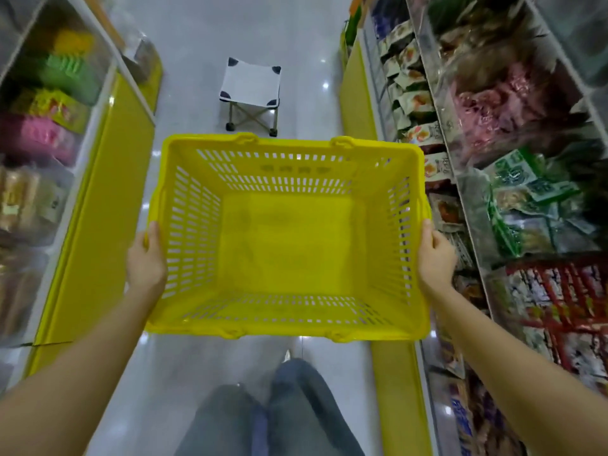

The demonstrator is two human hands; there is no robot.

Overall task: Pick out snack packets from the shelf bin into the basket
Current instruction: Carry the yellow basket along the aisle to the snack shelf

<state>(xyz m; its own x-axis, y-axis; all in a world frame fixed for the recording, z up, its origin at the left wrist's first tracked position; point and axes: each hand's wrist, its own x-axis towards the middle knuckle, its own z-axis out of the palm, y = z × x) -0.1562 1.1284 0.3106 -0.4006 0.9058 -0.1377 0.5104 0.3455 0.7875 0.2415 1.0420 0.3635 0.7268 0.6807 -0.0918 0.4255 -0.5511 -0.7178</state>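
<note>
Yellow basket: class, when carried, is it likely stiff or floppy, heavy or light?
Probably stiff: the yellow basket holds its box shape though the left hand and right hand grip only its side rims. Likely light: slotted walls, nothing inside.

1. The yellow slotted plastic basket (286, 238) hangs mid-aisle above the glossy grey tiled floor (204, 37), between two shelf units.
2. The left hand (146, 258) grips the basket's left rim. The right hand (436, 258) grips its right rim.
3. The white fabric folding stool (250, 82) stands on the floor beyond the basket's far rim, apart from it.
4. The yellow-fronted left shelf unit (98, 199) runs along the aisle's left side, with packets in its bins.
5. The yellow-fronted right shelf unit (357, 93) runs along the right side, just beside the basket. Green-and-white foil snack packets (526, 199) lie in a bin to the right of the right hand.
6. The person's legs in blue-grey jeans (279, 416) are below the basket's near rim.
</note>
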